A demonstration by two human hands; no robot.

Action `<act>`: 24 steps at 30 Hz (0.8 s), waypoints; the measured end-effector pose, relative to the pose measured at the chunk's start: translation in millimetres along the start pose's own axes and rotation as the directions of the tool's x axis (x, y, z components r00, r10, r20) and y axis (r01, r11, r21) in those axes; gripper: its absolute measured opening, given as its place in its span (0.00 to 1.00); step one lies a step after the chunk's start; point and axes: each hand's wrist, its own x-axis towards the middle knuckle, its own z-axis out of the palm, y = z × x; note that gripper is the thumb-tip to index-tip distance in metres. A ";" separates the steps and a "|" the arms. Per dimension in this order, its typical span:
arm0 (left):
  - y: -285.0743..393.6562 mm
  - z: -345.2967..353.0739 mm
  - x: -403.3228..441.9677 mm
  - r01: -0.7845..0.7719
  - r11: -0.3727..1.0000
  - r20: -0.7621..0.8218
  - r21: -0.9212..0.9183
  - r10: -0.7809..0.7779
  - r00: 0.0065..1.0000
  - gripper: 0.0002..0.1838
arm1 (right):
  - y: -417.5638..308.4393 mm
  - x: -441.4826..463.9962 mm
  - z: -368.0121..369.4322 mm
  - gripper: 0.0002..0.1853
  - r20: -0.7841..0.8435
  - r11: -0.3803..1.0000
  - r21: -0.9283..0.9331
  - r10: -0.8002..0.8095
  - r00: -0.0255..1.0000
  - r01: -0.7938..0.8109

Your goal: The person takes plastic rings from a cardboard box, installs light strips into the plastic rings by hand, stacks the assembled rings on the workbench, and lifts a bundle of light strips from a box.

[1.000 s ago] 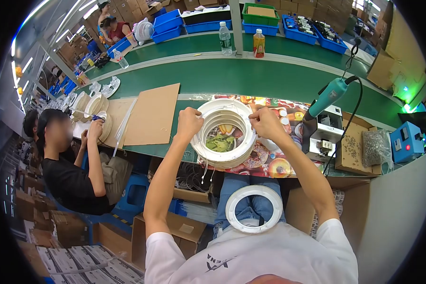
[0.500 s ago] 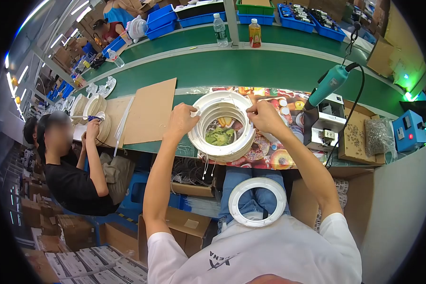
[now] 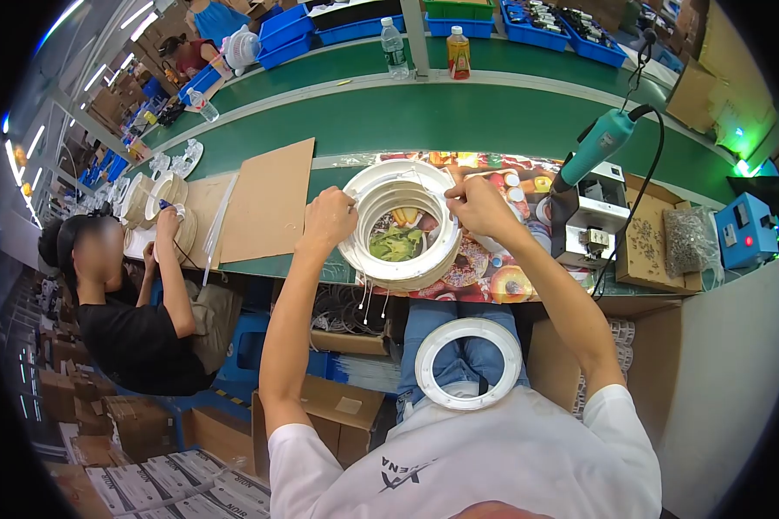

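Note:
A round white ribbed ring (image 3: 400, 275), like a stack of hoops, sits on the printed mat in front of me. Its hollow middle shows the mat's picture below. My left hand (image 3: 330, 218) is closed at the ring's left rim, thumb and fingers pressed together there. On the opposite side, my right hand (image 3: 482, 208) pinches at the upper right rim; whether a thin wire is also between its fingertips is unclear. Thin white wires (image 3: 367, 303) with small connectors hang from the ring's front. Across my lap lies a flat white ring (image 3: 431, 381).
A teal electric screwdriver (image 3: 599, 149) hangs at right above a metal device (image 3: 594, 227). Beyond are a cardboard tray of screws (image 3: 645, 251) and a blue box (image 3: 747, 232). Flat cardboard (image 3: 267, 203) lies leftward. A co-worker (image 3: 138, 320) handles similar rings at left.
The view has shifted slightly, moving the bench upward in the picture. Both hands stay at the ring's rim, the right one slightly more leftward. The co-worker's hand has shifted a little.

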 end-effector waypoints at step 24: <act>-0.6 -0.4 -40.6 -0.085 0.996 -0.003 -0.026 0.085 0.996 0.19 | 3.2 8.6 10.0 0.10 -0.053 0.973 -0.216 -0.096 0.994 0.082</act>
